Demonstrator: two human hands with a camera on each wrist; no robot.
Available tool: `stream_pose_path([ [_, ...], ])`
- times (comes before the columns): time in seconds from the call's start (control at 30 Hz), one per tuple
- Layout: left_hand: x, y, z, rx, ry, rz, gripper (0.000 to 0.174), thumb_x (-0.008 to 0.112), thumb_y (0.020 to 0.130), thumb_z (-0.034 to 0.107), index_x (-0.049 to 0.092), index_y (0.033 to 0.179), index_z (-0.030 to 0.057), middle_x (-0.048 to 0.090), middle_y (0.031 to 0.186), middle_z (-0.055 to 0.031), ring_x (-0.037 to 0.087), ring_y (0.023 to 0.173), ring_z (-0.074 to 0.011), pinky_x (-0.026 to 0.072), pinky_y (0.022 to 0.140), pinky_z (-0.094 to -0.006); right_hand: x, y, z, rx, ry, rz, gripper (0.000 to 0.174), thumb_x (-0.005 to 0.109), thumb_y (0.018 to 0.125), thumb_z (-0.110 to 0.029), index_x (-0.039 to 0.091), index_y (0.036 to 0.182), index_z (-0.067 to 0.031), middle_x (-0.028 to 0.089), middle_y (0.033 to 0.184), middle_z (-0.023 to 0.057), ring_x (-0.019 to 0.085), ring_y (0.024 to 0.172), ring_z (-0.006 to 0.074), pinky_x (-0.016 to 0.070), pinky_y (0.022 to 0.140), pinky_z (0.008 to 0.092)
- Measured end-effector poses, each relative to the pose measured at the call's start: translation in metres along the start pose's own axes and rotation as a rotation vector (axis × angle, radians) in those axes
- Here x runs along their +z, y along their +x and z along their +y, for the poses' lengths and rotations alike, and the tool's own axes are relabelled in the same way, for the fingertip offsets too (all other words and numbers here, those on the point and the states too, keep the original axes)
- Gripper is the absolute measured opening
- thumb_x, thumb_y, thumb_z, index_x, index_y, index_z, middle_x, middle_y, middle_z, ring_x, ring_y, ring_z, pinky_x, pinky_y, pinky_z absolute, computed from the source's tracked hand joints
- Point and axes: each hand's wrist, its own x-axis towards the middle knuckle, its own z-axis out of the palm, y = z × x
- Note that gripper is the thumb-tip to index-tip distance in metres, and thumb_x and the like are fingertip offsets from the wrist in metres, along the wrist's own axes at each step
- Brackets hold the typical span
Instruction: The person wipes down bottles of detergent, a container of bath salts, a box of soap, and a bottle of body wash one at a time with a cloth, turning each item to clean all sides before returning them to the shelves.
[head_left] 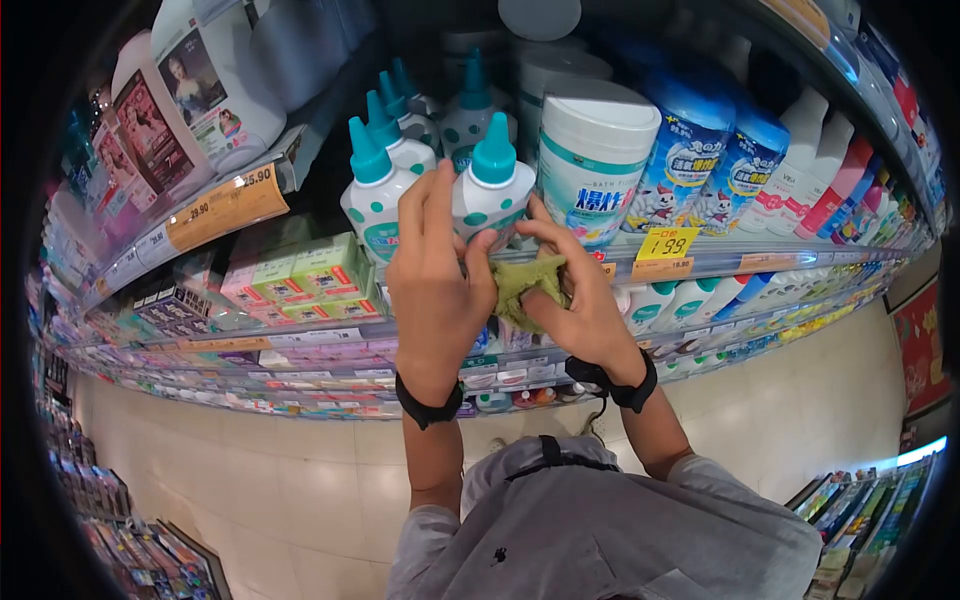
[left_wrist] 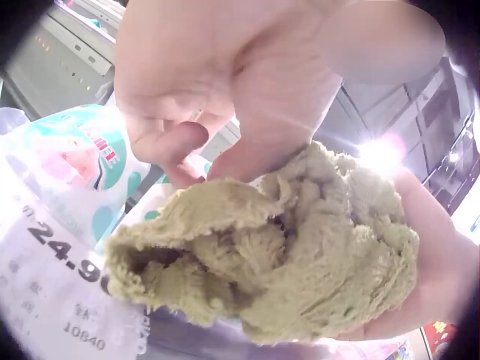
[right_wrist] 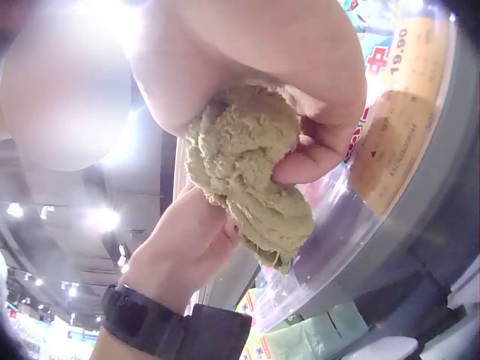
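My right hand [head_left: 590,310] grips a crumpled green cloth [head_left: 527,285] in front of the shelf edge, thumb and fingers sunk into its folds. In the right wrist view the cloth [right_wrist: 251,169] is bunched under the curled fingers. My left hand [head_left: 433,290] is raised beside it, fingers fairly straight against or just in front of a white bottle with a teal cap [head_left: 492,205], its thumb by the cloth. Whether it touches that bottle is unclear. In the left wrist view the cloth [left_wrist: 330,247] hangs below the left hand [left_wrist: 217,82].
More teal-capped bottles [head_left: 375,190] stand to the left, and a white tub [head_left: 598,150] and blue packs [head_left: 675,150] to the right. A yellow price tag [head_left: 665,245] projects from the shelf edge. Boxes [head_left: 300,265] fill the lower left shelf.
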Motion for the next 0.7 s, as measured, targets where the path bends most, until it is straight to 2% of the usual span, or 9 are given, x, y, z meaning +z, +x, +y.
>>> stream_pose_path([
  [0.1, -0.001, -0.002, 0.008, -0.027, 0.119, -0.008, 0.066, 0.080, 0.072, 0.009, 0.053, 0.132, 0.0009, 0.061, 0.122, -0.0174, 0.069, 0.080, -0.0273, 0.0523, 0.063, -0.0367, -0.005, -0.004, 0.003, -0.028, 0.014, -0.036, 0.059, 0.060, 0.073, 0.002, 0.048, 0.131, -0.0008, 0.033, 0.155, 0.0284, 0.059, 0.101, 0.0206, 0.0457, 0.091, 0.0320],
  [0.17, 0.001, -0.002, 0.016, -0.080, 0.126, -0.007, 0.067, 0.082, 0.069, 0.011, 0.054, 0.129, 0.0022, 0.063, 0.118, -0.0161, 0.069, 0.084, -0.0286, 0.0523, 0.064, -0.0379, -0.009, -0.007, 0.004, 0.000, 0.022, -0.052, 0.058, 0.056, 0.073, 0.004, 0.048, 0.130, 0.0011, 0.042, 0.147, 0.0229, 0.048, 0.089, 0.0132, 0.0408, 0.082, 0.0272],
  [0.27, 0.006, -0.007, 0.028, -0.131, 0.056, 0.061, 0.061, 0.085, 0.067, 0.006, 0.060, 0.122, 0.0036, 0.064, 0.097, -0.0072, 0.051, 0.062, -0.0135, 0.0432, 0.054, -0.0280, -0.017, -0.012, 0.005, 0.105, 0.103, -0.053, 0.053, 0.057, 0.073, 0.003, 0.051, 0.126, -0.0009, 0.049, 0.143, 0.0256, 0.054, 0.102, 0.0155, 0.0422, 0.088, 0.0287],
  [0.37, 0.011, -0.014, 0.033, -0.095, -0.036, 0.195, 0.060, 0.087, 0.064, 0.005, 0.062, 0.119, 0.0028, 0.067, 0.093, -0.0060, 0.045, 0.057, -0.0087, 0.0401, 0.051, -0.0256, -0.026, -0.012, 0.001, -0.079, 0.190, 0.025, 0.046, 0.059, 0.077, -0.001, 0.054, 0.123, -0.0006, 0.054, 0.137, 0.0286, 0.057, 0.119, 0.0231, 0.0442, 0.097, 0.0324],
  [0.4, 0.008, -0.018, 0.039, -0.127, -0.063, 0.227, 0.059, 0.088, 0.064, 0.006, 0.063, 0.117, 0.0011, 0.067, 0.102, -0.0103, 0.052, 0.067, -0.0133, 0.0443, 0.058, -0.0274, -0.027, -0.012, -0.001, -0.192, 0.219, 0.058, 0.044, 0.059, 0.079, -0.002, 0.054, 0.123, 0.0002, 0.056, 0.135, 0.0287, 0.056, 0.123, 0.0253, 0.0442, 0.098, 0.0333],
  [0.5, -0.001, -0.032, 0.054, -0.148, -0.210, 0.383, 0.062, 0.090, 0.062, 0.011, 0.062, 0.115, -0.0039, 0.064, 0.122, -0.0203, 0.067, 0.091, -0.0229, 0.0533, 0.074, -0.0318, -0.060, -0.022, -0.003, -0.218, 0.251, -0.025, 0.039, 0.059, 0.087, -0.010, 0.053, 0.124, 0.0036, 0.049, 0.141, 0.0300, 0.051, 0.131, 0.0331, 0.0433, 0.104, 0.0388],
  [0.53, 0.001, -0.037, 0.051, -0.107, -0.308, 0.470, 0.065, 0.092, 0.062, 0.012, 0.061, 0.116, -0.0056, 0.062, 0.125, -0.0218, 0.066, 0.095, -0.0231, 0.0538, 0.077, -0.0324, -0.063, -0.024, -0.006, -0.198, 0.287, 0.084, 0.039, 0.059, 0.089, -0.012, 0.052, 0.124, 0.0045, 0.047, 0.143, 0.0300, 0.052, 0.130, 0.0336, 0.0434, 0.105, 0.0401],
  [0.6, 0.004, -0.047, 0.068, -0.260, -0.624, 0.626, 0.080, 0.096, 0.063, 0.022, 0.055, 0.124, -0.0108, 0.058, 0.127, -0.0210, 0.062, 0.109, -0.0266, 0.0526, 0.090, -0.0358, -0.068, -0.027, -0.015, -0.151, 0.352, 0.307, 0.040, 0.059, 0.092, -0.017, 0.052, 0.124, 0.0061, 0.042, 0.147, 0.0300, 0.053, 0.128, 0.0345, 0.0437, 0.106, 0.0428],
  [0.7, 0.015, -0.065, 0.067, -0.342, -0.951, 0.659, 0.090, 0.094, 0.067, 0.029, 0.048, 0.132, -0.0115, 0.058, 0.123, -0.0171, 0.060, 0.112, -0.0257, 0.0510, 0.093, -0.0352, -0.067, -0.015, -0.027, -0.310, 0.186, 0.299, 0.038, 0.060, 0.095, -0.020, 0.051, 0.123, 0.0050, 0.037, 0.150, 0.0292, 0.045, 0.135, 0.0368, 0.0388, 0.111, 0.0467],
])
